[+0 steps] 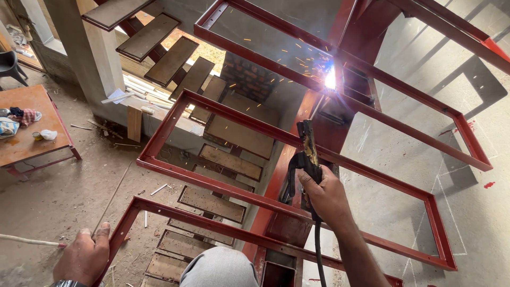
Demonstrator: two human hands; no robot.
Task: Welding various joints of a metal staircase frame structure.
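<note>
Down at 7 o'clock, left hand [85,257] parked on the corner of the nearest red frame [139,205], fingers curled over the edge, thumb up top. Just bracing, nothing actually carried. Wristwatch [68,283] peeking in at the very bottom edge.

Over at 9 o'clock, orange table [32,127] with rags and a small tin on it, well apart from everything else. Up around 11 o'clock, dark stair treads [171,59] stepping away past a concrete pillar [87,48].

Dead centre, more red frames stacked like steps, bare ground and wooden treads showing through them. Grey knee [219,268] at 6 o'clock.

Right of centre, right hand [325,197] wrapped tight around the holder [307,154], fingers fully closed on the grip, black cable [319,255] dropping straight down toward 6. Rod [317,106] poking out of the holder's top end, long axis pointing toward 12-to-1 o'clock, tip sitting right in the arc [330,78] where a frame meets the red post [340,114]. So weld spot up and slightly right of the knuckles, clearly the right hand's side, left hand nowhere near it. Sparks spraying off toward 10 o'clock.

Far right, grey wall [467,175] with chalk lines and a few red paint dabs.
</note>
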